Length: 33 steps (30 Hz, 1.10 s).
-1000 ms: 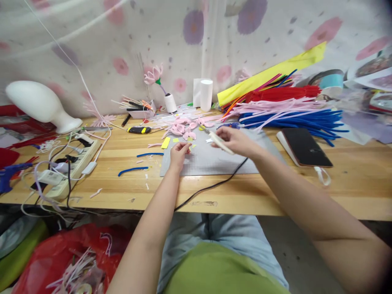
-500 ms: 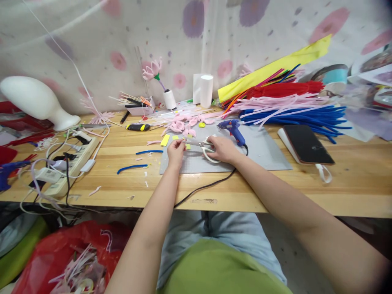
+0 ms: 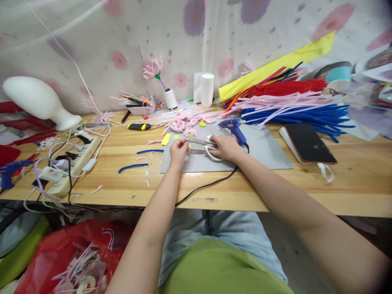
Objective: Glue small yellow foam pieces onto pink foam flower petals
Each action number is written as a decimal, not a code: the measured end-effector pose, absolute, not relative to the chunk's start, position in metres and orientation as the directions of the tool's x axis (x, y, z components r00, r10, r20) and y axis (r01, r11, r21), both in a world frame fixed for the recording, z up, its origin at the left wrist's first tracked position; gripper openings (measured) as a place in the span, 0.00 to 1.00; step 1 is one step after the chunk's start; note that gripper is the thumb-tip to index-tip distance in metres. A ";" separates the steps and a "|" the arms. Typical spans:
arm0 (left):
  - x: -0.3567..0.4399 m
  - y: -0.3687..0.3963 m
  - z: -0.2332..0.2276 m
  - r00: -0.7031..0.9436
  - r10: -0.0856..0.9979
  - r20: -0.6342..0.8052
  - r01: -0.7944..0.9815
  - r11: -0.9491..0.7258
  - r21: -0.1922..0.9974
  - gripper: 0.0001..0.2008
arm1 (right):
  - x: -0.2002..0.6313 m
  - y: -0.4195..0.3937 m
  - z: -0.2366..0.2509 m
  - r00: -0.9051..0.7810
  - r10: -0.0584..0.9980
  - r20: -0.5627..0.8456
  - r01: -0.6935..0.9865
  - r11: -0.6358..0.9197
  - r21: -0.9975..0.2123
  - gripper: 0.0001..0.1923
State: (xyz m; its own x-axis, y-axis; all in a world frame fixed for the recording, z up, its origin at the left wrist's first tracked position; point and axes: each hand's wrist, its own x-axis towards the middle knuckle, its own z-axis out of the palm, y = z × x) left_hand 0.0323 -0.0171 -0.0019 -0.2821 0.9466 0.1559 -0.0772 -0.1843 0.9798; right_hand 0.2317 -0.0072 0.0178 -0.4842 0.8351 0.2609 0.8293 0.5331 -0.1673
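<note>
My right hand point(image 3: 226, 148) is closed round the handles of a pair of white-handled scissors point(image 3: 210, 152), whose blades point left over the grey cutting mat point(image 3: 263, 157). At the blade tips my left hand point(image 3: 178, 153) is pinched shut; what sits between its fingertips is too small to make out. A blue hot glue gun point(image 3: 235, 129) lies just beyond my right hand. Behind the scissors are pink petal shapes point(image 3: 183, 122) of fuzzy stems and a small round yellow piece point(image 3: 202, 124). Yellow paper scraps point(image 3: 165, 139) lie beside my left hand.
Bundles of blue point(image 3: 294, 118), pink and red pipe cleaners are piled at the back right, near a phone point(image 3: 309, 143). A cabled power strip point(image 3: 75, 165) and white foam head point(image 3: 39, 100) occupy the left. A red bag point(image 3: 45, 257) of scraps sits below the table edge.
The view has shifted very slightly. Both hands stay close together at the scissors, the left fingertips still at the blade ends.
</note>
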 end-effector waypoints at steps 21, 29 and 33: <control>0.033 -0.016 -0.002 -0.289 0.946 0.146 -0.114 -0.185 0.976 0.07 | 0.233 -0.007 0.018 -0.425 0.883 0.200 0.873 0.458 -0.167 0.21; 0.033 -0.014 -0.006 -0.286 0.944 0.163 -0.054 -0.185 0.981 0.06 | 0.243 -0.010 0.024 -0.471 0.847 0.247 0.842 0.515 -0.159 0.19; 0.032 -0.012 -0.009 -0.309 0.936 0.166 -0.038 -0.187 0.982 0.06 | 0.243 -0.012 0.026 -0.494 0.841 0.222 0.846 0.523 -0.098 0.18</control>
State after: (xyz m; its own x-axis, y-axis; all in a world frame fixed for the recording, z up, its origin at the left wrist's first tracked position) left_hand 0.0317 -0.0124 -0.0089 -0.3092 0.9363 0.1664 -0.0380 -0.1870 0.9816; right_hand 0.2431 -0.0123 0.0264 -0.4940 0.8407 0.2219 0.8464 0.5234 -0.0984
